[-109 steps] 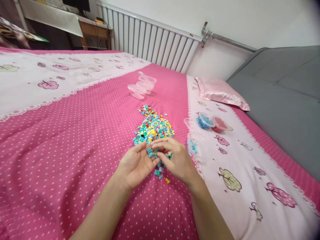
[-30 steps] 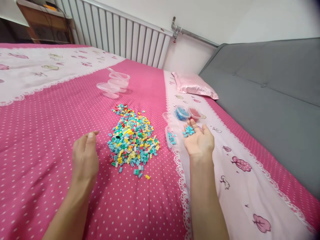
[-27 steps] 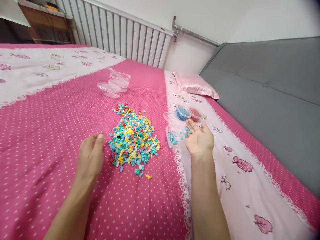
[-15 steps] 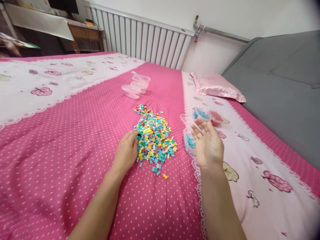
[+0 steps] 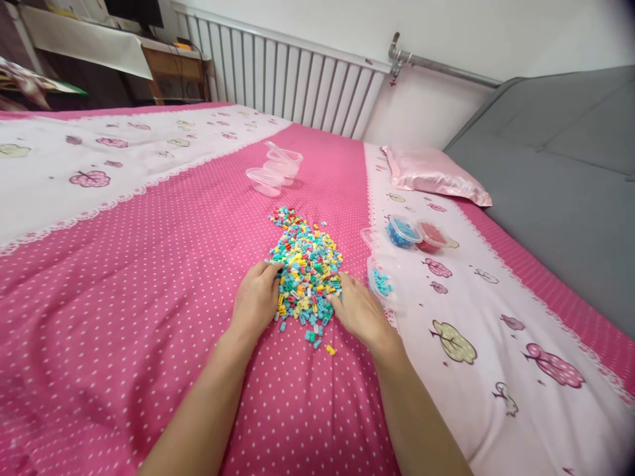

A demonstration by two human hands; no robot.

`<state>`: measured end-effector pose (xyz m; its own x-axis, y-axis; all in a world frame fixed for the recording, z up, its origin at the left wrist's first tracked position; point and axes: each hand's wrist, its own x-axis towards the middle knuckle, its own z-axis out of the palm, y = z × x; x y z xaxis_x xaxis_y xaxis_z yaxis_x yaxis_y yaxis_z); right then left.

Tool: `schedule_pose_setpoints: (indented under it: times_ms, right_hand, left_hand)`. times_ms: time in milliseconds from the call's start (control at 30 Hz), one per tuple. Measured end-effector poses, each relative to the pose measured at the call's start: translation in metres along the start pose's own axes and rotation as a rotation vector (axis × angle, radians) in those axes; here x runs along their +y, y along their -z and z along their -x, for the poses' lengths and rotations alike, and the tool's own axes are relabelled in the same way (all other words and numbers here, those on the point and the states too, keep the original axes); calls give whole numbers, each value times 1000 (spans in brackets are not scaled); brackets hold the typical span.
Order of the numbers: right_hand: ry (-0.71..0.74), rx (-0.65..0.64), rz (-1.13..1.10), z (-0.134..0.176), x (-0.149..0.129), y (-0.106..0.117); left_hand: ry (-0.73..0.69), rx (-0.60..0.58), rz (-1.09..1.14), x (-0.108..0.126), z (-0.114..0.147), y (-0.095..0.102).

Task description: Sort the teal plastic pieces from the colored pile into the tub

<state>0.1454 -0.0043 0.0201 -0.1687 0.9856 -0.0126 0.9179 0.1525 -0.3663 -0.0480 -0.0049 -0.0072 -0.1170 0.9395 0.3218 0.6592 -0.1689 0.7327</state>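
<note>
A heap of small colourful plastic building bricks (image 5: pixel 307 264) lies on the pink dotted bedspread. At the heap's left edge is my left hand (image 5: pixel 256 294), its fingers bent over the outer bricks and the thumb apart from them. My right hand (image 5: pixel 360 311) reaches into the right edge, thumb and forefinger apart, fingertips among the bricks. I see no brick held in either hand. Just beyond the right hand stands an open clear tub (image 5: pixel 381 283) with light blue bricks. Behind it are a tub of blue bricks (image 5: pixel 403 231) and a tub of red bricks (image 5: pixel 431 236).
Several clear plastic tubs and lids (image 5: pixel 275 170) sit beyond the heap. A few loose bricks (image 5: pixel 317 338) lie at its near side. A pink pillow (image 5: pixel 436 175) rests by the grey headboard (image 5: pixel 550 152). A white radiator (image 5: pixel 288 73) runs along the wall.
My right hand has turned from palm up above the light blue tub to palm down, moving left to the heap. The left hand stays at the heap's left edge.
</note>
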Motion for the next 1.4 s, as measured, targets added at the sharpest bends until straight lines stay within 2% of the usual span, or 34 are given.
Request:
schedule_pose_setpoints:
  times_ms: [133, 200, 367, 600, 767, 900, 1000, 1100, 1233, 1333, 1400]
  right_hand:
    - [-73, -54, 102, 1, -1, 5]
    - [-64, -77, 114, 0, -2, 8]
    - [26, -96, 15, -4, 2, 10]
    - [88, 21, -289, -10, 0, -4]
    - [153, 17, -530, -12, -5, -9]
    - [242, 47, -572, -13, -6, -7]
    - [304, 79, -565, -13, -7, -4]
    - [332, 136, -485, -14, -8, -4]
    - [274, 165, -287, -11, -6, -4]
    - [144, 101, -162, 0, -3, 7]
    - [86, 13, -102, 10, -1, 18]
  left_hand:
    - [-35, -14, -224, -4, -2, -4]
    - [-35, -23, -282, -6, -3, -4]
    - [-22, -18, -204, -7, -5, -2]
    - [-47, -18, -136, -8, -6, -2]
    - [-17, 129, -60, -10, -7, -1]
    - [116, 260, -62, -12, -9, 10]
    - [273, 336, -156, -13, -9, 19]
    - [346, 328, -255, -12, -9, 25]
    - [291, 343, -344, -9, -7, 24]
    - [222, 374, -334, -8, -5, 21]
    - [190, 348, -286, -8, -4, 20]
